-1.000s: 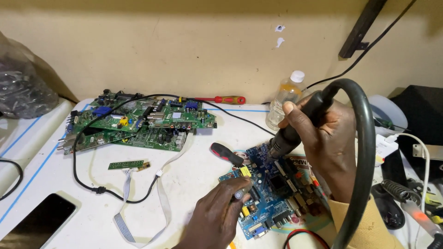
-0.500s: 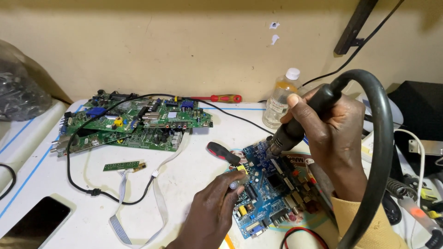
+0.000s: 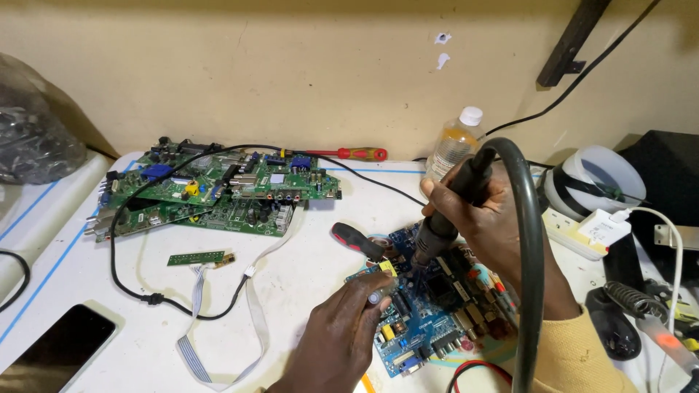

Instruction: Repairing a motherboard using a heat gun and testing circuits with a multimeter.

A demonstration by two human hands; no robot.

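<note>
While my right hand (image 3: 484, 218) grips the black hot-air handpiece (image 3: 448, 211), nozzle down on the blue circuit board (image 3: 429, 313), my left hand (image 3: 338, 335) pinches tweezers (image 3: 380, 292) beside it. Left, far: green boards (image 3: 218, 193), red screwdriver (image 3: 346, 153); white surface (image 3: 291, 269) beneath.

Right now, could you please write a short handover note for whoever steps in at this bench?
Right hand: gripping a black hot-air handpiece with a thick black hose, nozzle tip down just over the blue circuit board.
Left hand: fingertips pinching a small tool, too small to identify, at the board's left edge beside the nozzle.
Blue board lies flat on the white table; a red-and-black-handled tool lies touching its upper left corner.
Done: the handpiece is positioned over the board. Left: whether any part has been lifted cannot be seen.
Aside: two stacked green circuit boards, far left.
</note>
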